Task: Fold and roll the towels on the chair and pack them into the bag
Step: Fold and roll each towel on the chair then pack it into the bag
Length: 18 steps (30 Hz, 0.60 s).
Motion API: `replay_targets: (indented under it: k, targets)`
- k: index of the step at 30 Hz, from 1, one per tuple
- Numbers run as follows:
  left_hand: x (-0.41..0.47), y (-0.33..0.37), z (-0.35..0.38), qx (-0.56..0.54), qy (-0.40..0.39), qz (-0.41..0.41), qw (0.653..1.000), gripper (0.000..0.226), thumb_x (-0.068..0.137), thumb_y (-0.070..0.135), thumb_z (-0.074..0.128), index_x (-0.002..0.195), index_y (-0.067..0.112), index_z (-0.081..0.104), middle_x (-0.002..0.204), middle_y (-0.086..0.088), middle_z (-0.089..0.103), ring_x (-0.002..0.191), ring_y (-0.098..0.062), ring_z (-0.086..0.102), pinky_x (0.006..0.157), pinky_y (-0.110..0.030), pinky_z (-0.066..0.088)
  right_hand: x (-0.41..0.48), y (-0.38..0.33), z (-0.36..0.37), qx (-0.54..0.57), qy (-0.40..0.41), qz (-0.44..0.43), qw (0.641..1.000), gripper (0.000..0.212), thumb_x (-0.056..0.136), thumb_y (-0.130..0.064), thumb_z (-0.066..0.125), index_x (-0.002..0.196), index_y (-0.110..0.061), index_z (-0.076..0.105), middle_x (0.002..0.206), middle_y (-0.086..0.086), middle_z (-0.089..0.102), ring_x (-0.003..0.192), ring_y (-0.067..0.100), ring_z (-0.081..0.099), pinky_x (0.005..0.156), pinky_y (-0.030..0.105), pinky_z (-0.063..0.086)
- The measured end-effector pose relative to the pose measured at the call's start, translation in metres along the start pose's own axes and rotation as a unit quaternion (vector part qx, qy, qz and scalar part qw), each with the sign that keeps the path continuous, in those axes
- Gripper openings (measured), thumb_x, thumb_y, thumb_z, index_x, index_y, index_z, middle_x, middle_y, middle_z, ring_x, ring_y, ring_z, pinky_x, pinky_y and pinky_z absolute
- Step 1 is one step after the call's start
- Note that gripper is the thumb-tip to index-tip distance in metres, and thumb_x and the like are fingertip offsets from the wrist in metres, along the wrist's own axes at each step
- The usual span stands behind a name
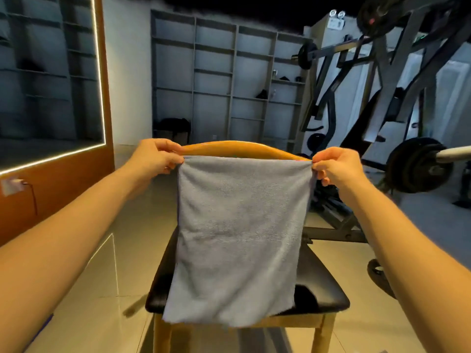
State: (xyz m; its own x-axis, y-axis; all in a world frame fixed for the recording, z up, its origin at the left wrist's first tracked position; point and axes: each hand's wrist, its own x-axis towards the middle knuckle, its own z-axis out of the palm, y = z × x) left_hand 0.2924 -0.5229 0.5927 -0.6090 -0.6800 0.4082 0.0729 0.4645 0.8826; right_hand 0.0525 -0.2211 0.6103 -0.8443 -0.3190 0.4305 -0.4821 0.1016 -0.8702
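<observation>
A grey-blue towel (237,235) hangs flat in front of me, stretched between both hands. My left hand (156,156) pinches its upper left corner, and my right hand (336,166) pinches its upper right corner. The towel's lower edge hangs down over the front of a wooden chair (244,147) with a black seat (323,284). The towel hides most of the seat and the chair's back. No bag shows clearly near the chair.
Grey open shelving (216,80) lines the far wall, with a dark object (173,129) at its foot. Gym equipment with weight plates (418,166) stands to the right. A lit mirror (51,72) on a wooden panel is at left. Tiled floor surrounds the chair.
</observation>
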Motion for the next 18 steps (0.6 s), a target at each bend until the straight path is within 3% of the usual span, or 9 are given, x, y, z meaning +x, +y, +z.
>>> replay_targets:
  k: [3,6,11,15,18]
  targets:
    - [0.022,-0.048,0.03,0.084,0.01,-0.03,0.996,0.015,0.089,-0.002,0.071,0.102,0.005,0.071,0.089,-0.015,0.071,0.071,-0.021,0.068,0.062,-0.026,0.059,0.028,0.054,0.035,-0.042,-0.005,0.05,0.998,0.025,0.09,0.01,0.064,0.077,-0.01,0.069,0.09,0.016,0.068,0.07,0.03,0.07,0.062,0.04,0.062]
    - [0.044,-0.102,0.06,0.133,0.019,-0.066,0.989,0.014,0.09,-0.003,0.069,0.102,0.005,0.07,0.085,-0.014,0.071,0.067,-0.023,0.072,0.055,-0.026,0.059,0.046,0.105,0.067,-0.068,-0.005,0.099,0.993,0.023,0.088,0.008,0.067,0.077,-0.011,0.069,0.088,0.018,0.07,0.078,0.037,0.073,0.07,0.05,0.064]
    - [0.07,-0.176,0.1,0.194,0.025,-0.101,0.975,0.016,0.094,-0.001,0.064,0.097,0.014,0.068,0.089,-0.012,0.07,0.069,-0.027,0.073,0.067,-0.043,0.065,0.064,0.17,0.103,-0.1,-0.014,0.14,0.985,0.017,0.09,0.003,0.069,0.082,-0.012,0.07,0.092,0.014,0.07,0.082,0.032,0.073,0.072,0.045,0.065]
    - [0.086,-0.21,0.123,0.215,0.032,-0.139,0.966,0.02,0.093,-0.004,0.061,0.097,0.014,0.067,0.089,-0.011,0.069,0.068,-0.026,0.073,0.062,-0.038,0.064,0.077,0.21,0.126,-0.089,-0.019,0.175,0.98,0.015,0.094,0.003,0.065,0.087,-0.009,0.07,0.097,0.015,0.068,0.081,0.032,0.073,0.072,0.042,0.065]
    - [0.096,-0.23,0.132,0.241,0.032,-0.166,0.956,0.023,0.088,-0.006,0.061,0.086,0.016,0.067,0.087,-0.009,0.069,0.071,-0.028,0.072,0.058,-0.036,0.062,0.081,0.23,0.139,-0.084,-0.024,0.197,0.976,0.016,0.094,0.005,0.063,0.086,-0.008,0.068,0.098,0.016,0.067,0.079,0.03,0.072,0.068,0.037,0.065]
